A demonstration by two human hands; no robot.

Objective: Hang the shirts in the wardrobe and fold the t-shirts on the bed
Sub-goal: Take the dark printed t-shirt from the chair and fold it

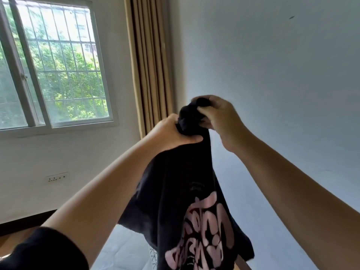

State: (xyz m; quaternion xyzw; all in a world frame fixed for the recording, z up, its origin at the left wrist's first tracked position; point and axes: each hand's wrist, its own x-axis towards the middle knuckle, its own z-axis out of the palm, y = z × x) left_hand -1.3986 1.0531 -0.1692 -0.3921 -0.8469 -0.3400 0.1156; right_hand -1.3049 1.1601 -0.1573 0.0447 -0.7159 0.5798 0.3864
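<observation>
A black t-shirt (181,193) with a pink print on it hangs in the air in front of me, bunched at its top. My left hand (171,134) grips the bunched cloth from the left. My right hand (220,117) holds the same bunch from the right and slightly higher, fingers curled into the fabric. Both hands are raised close together. Below the shirt a strip of the white bed (124,250) shows. No wardrobe is in view.
A barred window (56,63) fills the upper left, with a beige curtain (150,61) drawn beside it in the corner. A plain white wall (272,65) stands to the right. A wall socket (57,177) sits low on the left wall.
</observation>
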